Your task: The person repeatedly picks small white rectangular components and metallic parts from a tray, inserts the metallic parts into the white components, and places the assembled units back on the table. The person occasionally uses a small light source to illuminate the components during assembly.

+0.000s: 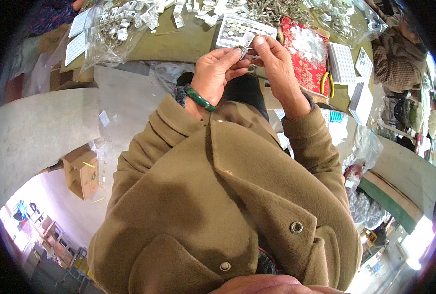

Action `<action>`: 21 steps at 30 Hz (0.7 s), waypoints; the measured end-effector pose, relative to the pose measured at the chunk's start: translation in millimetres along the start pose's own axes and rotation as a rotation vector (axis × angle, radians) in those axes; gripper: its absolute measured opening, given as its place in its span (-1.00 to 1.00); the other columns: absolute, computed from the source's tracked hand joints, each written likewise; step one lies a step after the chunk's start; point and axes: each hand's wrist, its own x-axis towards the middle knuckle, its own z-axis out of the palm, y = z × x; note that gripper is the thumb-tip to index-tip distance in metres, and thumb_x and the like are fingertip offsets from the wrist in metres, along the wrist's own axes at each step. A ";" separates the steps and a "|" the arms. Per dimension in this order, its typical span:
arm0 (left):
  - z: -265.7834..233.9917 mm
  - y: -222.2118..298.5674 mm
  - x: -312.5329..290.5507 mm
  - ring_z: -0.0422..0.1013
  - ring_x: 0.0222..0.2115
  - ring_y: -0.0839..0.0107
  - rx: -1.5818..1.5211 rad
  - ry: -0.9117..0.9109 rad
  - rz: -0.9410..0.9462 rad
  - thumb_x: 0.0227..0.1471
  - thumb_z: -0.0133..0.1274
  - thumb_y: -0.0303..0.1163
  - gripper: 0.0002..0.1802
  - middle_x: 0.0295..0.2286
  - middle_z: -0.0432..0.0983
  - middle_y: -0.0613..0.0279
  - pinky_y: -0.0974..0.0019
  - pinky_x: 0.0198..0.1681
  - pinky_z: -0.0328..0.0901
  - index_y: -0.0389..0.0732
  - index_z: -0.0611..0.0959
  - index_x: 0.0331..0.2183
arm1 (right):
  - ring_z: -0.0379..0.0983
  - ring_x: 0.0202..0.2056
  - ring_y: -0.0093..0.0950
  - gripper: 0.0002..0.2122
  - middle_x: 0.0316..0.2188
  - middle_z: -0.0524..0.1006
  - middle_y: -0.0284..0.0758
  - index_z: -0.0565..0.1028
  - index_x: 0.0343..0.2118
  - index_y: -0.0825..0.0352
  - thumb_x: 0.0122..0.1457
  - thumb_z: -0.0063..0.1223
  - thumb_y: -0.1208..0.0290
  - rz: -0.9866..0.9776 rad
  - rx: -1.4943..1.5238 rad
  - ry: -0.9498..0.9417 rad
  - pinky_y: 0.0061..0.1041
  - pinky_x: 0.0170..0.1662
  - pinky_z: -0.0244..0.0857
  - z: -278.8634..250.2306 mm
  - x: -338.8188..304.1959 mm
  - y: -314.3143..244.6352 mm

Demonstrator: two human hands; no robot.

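My left hand (213,71), with a green bangle at its wrist, pinches a small metal piece (243,51) between thumb and fingers. Opposite it, my right hand (278,63) is closed, thumb against forefinger, on a small white tag-like piece (248,38). The two pieces meet or nearly meet; fingers hide where they join. Just beyond the hands lies a white tray (226,40) with rows of round pale pieces. To the right, a red patterned cloth (301,66) carries a heap of small clear-white pieces (307,43).
Yellow-handled pliers (327,84) lie at the cloth's right edge, beside stacked white perforated trays (341,62). Heaps of small metal pieces (276,11) and white tags (178,17) cover the green table (178,46). Another person's checked sleeve (399,61) shows at right. A cardboard box (81,171) sits on the floor.
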 end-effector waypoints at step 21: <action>-17.2 -12.1 4.2 0.33 -0.53 0.75 -0.473 -0.273 -0.572 0.12 0.09 -0.23 -0.74 -0.35 0.52 0.29 0.70 -0.64 0.16 -0.11 0.55 -0.17 | 0.48 -0.36 -0.60 -0.74 -0.29 0.59 -0.28 0.52 -0.13 0.51 0.21 -0.05 0.45 0.178 0.271 -0.250 -0.63 -0.23 0.35 -13.3 -5.9 -3.5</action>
